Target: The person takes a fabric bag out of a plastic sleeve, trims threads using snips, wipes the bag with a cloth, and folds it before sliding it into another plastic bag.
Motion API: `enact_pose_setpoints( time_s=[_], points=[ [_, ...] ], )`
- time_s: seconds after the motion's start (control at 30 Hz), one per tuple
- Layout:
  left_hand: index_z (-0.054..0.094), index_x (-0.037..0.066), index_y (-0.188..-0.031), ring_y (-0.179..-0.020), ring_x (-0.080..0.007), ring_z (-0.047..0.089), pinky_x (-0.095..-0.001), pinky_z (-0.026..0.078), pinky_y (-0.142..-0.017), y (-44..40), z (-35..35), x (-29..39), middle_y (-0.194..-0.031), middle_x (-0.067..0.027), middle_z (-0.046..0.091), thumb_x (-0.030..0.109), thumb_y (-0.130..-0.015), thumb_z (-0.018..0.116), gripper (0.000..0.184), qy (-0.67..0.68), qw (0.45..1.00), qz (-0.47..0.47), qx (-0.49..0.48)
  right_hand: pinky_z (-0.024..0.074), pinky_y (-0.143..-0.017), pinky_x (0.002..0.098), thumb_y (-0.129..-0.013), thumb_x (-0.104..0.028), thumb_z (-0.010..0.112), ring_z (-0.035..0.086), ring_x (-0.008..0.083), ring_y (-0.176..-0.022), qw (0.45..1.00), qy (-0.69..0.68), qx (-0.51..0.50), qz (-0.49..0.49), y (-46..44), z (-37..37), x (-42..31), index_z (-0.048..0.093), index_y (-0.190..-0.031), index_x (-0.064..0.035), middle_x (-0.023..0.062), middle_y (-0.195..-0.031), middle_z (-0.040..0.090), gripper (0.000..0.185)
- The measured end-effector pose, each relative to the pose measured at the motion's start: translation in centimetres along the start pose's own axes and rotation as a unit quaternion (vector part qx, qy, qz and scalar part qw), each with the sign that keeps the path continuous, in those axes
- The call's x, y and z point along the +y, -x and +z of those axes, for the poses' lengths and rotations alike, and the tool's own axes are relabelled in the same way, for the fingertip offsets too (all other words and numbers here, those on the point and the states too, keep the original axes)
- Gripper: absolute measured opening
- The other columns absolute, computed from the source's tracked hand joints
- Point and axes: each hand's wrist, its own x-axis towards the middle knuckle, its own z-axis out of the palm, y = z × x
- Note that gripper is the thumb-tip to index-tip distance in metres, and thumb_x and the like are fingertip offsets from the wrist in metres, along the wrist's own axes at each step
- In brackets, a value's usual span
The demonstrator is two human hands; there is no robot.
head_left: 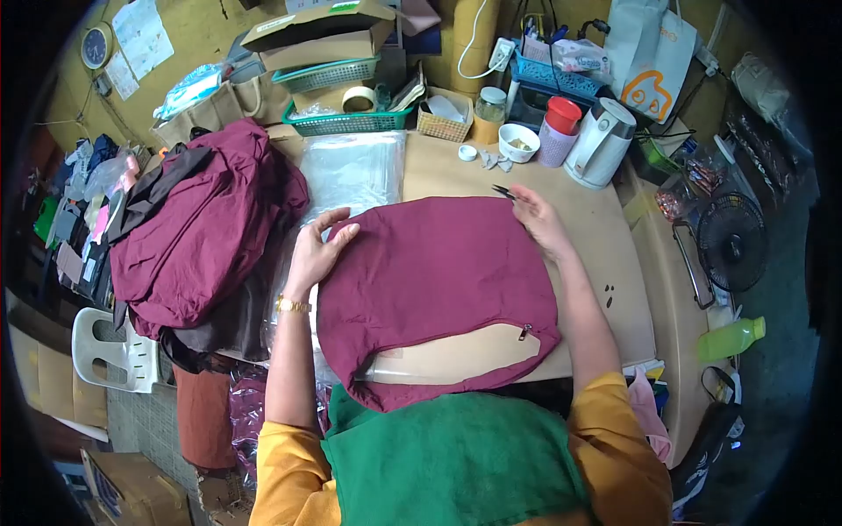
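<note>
A maroon fabric bag [447, 263] lies flat on the table in front of me, its long strap loop curving round at the near side. A small zipper pull [525, 332] shows near its right end. At the bag's upper left edge is my left hand [320, 250], thumb and forefinger apart, the thumb resting over the fabric. My right hand [537, 221], just beyond the upper right corner, holds small dark-tipped thread snips [503, 191] with the tips pointing left. Its fingers are curled round them, partly hiding the handle.
A heap of maroon bags [206, 228] is piled at the left beside clear plastic sleeves [351, 171]. Along the back stand green baskets [346, 121], a white bowl [519, 143], a lidded jar [489, 112] and an electric kettle [601, 145]. At the right are a fan [732, 241] and a yellow-green bottle [731, 339].
</note>
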Motion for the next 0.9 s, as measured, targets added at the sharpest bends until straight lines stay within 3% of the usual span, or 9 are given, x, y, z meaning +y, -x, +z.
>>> enact_pose_setpoints(
  time_s=[0.1,0.17,0.47,0.57,0.63,0.7,0.73,0.8,0.9],
  points=[
    [0.071,-0.004,-0.094,-0.075,-0.0095,0.06,-0.0269,0.048,-0.071,-0.8,0.6,-1.6,-0.078,-0.0023,0.069,0.023,-0.092,0.069,0.027,0.064,0.992,-0.104,0.021,0.0469,-0.076,0.021,-0.098,-0.015,0.061,0.058,0.0057,-0.084,0.997,0.032,-0.061,0.028,-1.0,-0.1,2.4,0.064,-0.098,0.0009,0.0002,-0.092,0.066,0.017],
    [0.069,-0.001,-0.081,-0.063,-0.001,0.045,-0.021,0.039,-0.057,-0.4,0.9,-1.6,-0.068,0.0069,0.058,0.019,-0.093,0.069,0.023,0.142,0.981,-0.116,0.057,0.0426,-0.065,0.0209,-0.097,-0.015,0.061,0.05,0.003,-0.069,0.999,0.026,0.028,0.006,-0.9,-0.3,2.6,0.065,-0.087,-0.0004,-0.0058,-0.076,0.06,0.018],
    [0.042,0.006,-0.056,-0.055,-0.0034,0.026,-0.0273,0.021,-0.045,-2.3,0.8,-2.6,-0.058,0.009,0.034,0.027,-0.09,0.074,0.052,0.128,0.977,-0.066,0.156,0.04,-0.059,0.0228,-0.095,-0.016,0.063,0.047,0.0033,-0.065,0.992,0.053,0.089,-0.068,0.3,-1.7,0.6,0.068,-0.086,0.0003,-0.006,-0.071,0.059,0.019],
    [0.043,0.005,-0.055,-0.053,-0.0076,0.025,-0.0296,0.024,-0.045,-2.8,1.1,-2.6,-0.052,0.0056,0.033,0.032,-0.088,0.075,0.054,0.006,0.984,-0.068,0.164,0.0424,-0.063,0.0228,-0.095,-0.017,0.063,0.05,0.0037,-0.068,0.997,0.073,0.03,-0.008,-0.4,-3.2,1.5,0.067,-0.091,0.0005,-0.0051,-0.072,0.06,0.019],
    [0.054,0.003,-0.063,-0.052,-0.0149,0.039,-0.0338,0.037,-0.051,-2.3,0.7,-3.8,-0.056,-0.0035,0.047,0.035,-0.087,0.074,0.045,-0.14,0.97,-0.139,0.143,0.0441,-0.066,0.0226,-0.095,-0.018,0.063,0.052,0.0038,-0.071,0.993,0.097,-0.018,0.06,0.0,-4.2,2.6,0.066,-0.096,0.0008,-0.0045,-0.075,0.061,0.019],
    [0.064,0.003,-0.079,-0.069,-0.0279,0.059,-0.0408,0.047,-0.065,-1.7,0.3,-4.4,-0.078,-0.0142,0.062,0.034,-0.087,0.072,0.034,-0.166,0.965,0.005,0.2,0.0473,-0.08,0.0278,-0.095,-0.022,0.064,0.06,0.0125,-0.088,0.992,0.016,-0.03,0.118,0.5,-4.6,3.3,0.061,-0.111,0.0,0.0053,-0.094,0.065,0.028],
    [0.066,0.004,-0.092,-0.089,-0.0332,0.063,-0.0442,0.048,-0.075,-1.1,-0.1,-2.4,-0.097,-0.0159,0.064,0.029,-0.087,0.072,0.026,-0.207,0.961,-0.022,0.182,0.0473,-0.08,0.0278,-0.095,-0.022,0.064,0.06,0.0125,-0.088,0.992,0.016,-0.028,0.118,1.2,-4.1,2.3,0.061,-0.111,0.0,0.0053,-0.094,0.065,0.028],
    [0.066,0.006,-0.1,-0.096,-0.0363,0.063,-0.0426,0.049,-0.082,0.4,0.2,2.1,-0.107,-0.0157,0.065,0.021,-0.081,0.075,0.025,-0.248,0.942,0.144,0.175,0.0443,-0.094,0.0361,-0.092,-0.026,0.066,0.058,0.0264,-0.11,0.921,0.35,0.136,-0.107,3.0,-2.4,0.0,0.054,-0.123,-0.0025,0.0155,-0.118,0.059,0.04],
    [0.049,0.016,-0.139,-0.145,-0.0358,0.026,-0.0612,0.015,-0.115,4.6,3.9,9.4,-0.152,-0.0162,0.039,0.04,-0.089,0.065,0.058,-0.303,0.943,0.123,-0.061,0.031,-0.107,0.056,-0.089,-0.033,0.067,0.039,0.0367,-0.134,0.877,0.446,0.011,-0.18,7.6,3.0,-7.3,0.051,-0.131,-0.0055,0.0173,-0.143,0.043,0.053]
  ],
)
